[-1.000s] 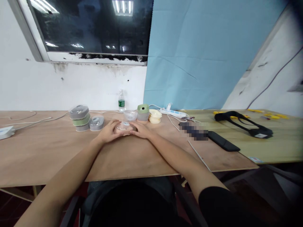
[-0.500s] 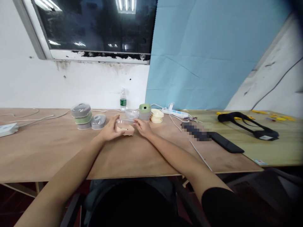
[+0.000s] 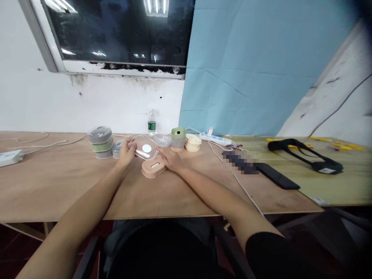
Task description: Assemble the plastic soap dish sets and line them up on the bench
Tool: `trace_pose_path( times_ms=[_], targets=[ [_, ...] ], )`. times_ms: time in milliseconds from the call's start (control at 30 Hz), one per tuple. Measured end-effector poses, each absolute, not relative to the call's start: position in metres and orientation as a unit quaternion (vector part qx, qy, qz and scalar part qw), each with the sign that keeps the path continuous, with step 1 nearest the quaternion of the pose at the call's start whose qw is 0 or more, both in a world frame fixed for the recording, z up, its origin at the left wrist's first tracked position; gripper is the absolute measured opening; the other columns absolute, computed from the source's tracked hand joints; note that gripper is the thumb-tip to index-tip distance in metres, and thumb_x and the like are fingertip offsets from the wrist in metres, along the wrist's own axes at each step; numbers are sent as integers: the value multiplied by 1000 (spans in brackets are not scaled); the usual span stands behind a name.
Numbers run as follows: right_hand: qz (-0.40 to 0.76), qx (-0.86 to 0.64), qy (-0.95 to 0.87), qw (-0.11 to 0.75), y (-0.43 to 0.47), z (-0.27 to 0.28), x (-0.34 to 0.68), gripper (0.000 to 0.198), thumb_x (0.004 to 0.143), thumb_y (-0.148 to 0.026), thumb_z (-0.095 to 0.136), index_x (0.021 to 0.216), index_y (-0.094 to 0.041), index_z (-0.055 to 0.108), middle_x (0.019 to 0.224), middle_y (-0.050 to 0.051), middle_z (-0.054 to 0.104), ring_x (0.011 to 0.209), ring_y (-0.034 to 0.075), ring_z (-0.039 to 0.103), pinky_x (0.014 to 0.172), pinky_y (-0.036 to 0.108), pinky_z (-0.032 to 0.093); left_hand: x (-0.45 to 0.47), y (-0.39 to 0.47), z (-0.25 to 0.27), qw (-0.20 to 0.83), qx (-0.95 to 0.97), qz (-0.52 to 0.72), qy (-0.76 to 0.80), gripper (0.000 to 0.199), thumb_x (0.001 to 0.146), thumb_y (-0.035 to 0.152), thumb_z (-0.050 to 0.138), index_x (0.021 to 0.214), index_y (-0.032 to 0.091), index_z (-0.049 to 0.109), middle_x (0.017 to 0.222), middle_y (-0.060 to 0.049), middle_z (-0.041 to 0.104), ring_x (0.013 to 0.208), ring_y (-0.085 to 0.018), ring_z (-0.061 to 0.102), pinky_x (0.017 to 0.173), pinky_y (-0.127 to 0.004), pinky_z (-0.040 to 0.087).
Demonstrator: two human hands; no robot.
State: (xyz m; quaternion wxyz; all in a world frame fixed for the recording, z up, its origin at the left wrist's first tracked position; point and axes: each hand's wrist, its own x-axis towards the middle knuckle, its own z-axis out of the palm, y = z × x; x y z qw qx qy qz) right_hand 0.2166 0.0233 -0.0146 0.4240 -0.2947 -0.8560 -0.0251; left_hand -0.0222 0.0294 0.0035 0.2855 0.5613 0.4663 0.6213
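My left hand [image 3: 127, 153] pinches the left edge of a clear plastic container [image 3: 143, 152], which is tilted and bears a round white spot that may be a label or a reflection. Just below it is a pink oblong lid-like piece [image 3: 152, 166] with a pale slot in its top. My right hand [image 3: 171, 158] is closed at the right end of this pink piece, its index fingertip by the clear container's right edge. Its thumb is largely hidden. I cannot tell whether the pink piece rests on the table.
Stacked grey and green boxes [image 3: 100, 143] and a low grey box [image 3: 116, 148] stand left. Behind are a water bottle [image 3: 151, 123], a clear bowl [image 3: 162, 140], a green-topped stack [image 3: 178, 138] and cream containers [image 3: 193, 143]. Rightward lie a power strip [image 3: 215, 139], a phone [image 3: 276, 176] and black headgear [image 3: 308, 155].
The clear container and the pink piece, earlier together between both hands, are now apart. My left hand has moved left and up with the clear container; the pink piece sits lower and is turned.
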Motion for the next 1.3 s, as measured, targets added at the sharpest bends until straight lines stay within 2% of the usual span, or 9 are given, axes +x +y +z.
trace_pose_path(
  times_ms=[100,233,367,500,733,933,1067,1167,1300],
  targets=[
    [-65,-263,-874,404,26,-16,214,30,95,-30,45,119,-23,62,117,6,66,108,17,60,94,29,46,-24,29,8,307,535,625,479,43,81,45,58,112,16,53,68,-1,62,45,-11,52,41,-23,45],
    [-77,-308,-851,418,40,-15,206,29,94,-37,47,104,-20,68,101,7,71,96,18,63,87,28,47,-22,28,8,350,536,618,457,56,88,59,38,120,15,49,80,-6,66,49,-12,55,46,-26,47],
    [-59,-389,-785,479,63,-10,193,30,95,-36,45,110,-19,66,105,7,70,98,19,63,87,29,46,-19,21,0,237,672,542,446,63,84,61,45,125,13,49,106,-14,65,88,-22,64,74,-36,52],
    [-23,-472,-742,476,82,-7,184,30,95,-30,44,115,-19,64,110,8,69,100,21,62,89,32,46,-12,8,-3,138,828,356,410,57,80,60,53,120,20,59,124,-12,59,116,-31,53,100,-46,40],
    [6,-513,-721,467,84,-11,189,40,93,-31,42,130,-19,54,107,10,69,96,22,63,91,36,46,-9,3,2,132,859,273,413,69,73,66,58,127,22,56,127,-11,58,118,-34,51,100,-46,39],
    [2,-512,-734,446,85,-17,204,42,90,-27,46,129,-18,55,102,8,69,93,21,63,90,34,46,-15,11,-7,172,851,247,429,80,65,69,64,130,23,55,130,-10,57,117,-34,54,97,-42,41],
    [9,-530,-733,426,86,-18,208,43,88,-27,50,130,-19,55,95,8,70,88,22,63,85,33,47,-14,12,-9,179,863,225,416,86,62,67,67,134,24,51,138,-10,51,125,-35,48,102,-45,37],
    [10,-517,-735,439,78,-16,208,41,90,-30,47,129,-20,55,91,6,70,84,21,63,82,32,47,-13,8,-6,176,869,203,416,95,57,65,72,139,24,45,143,-11,45,129,-37,43,106,-48,33],
    [30,-472,-767,435,58,-15,216,38,93,-38,44,123,-20,60,89,5,70,80,18,63,78,29,47,-13,6,-3,199,847,242,430,98,56,61,75,140,23,43,139,-11,50,124,-37,48,103,-49,38]
  ],
)
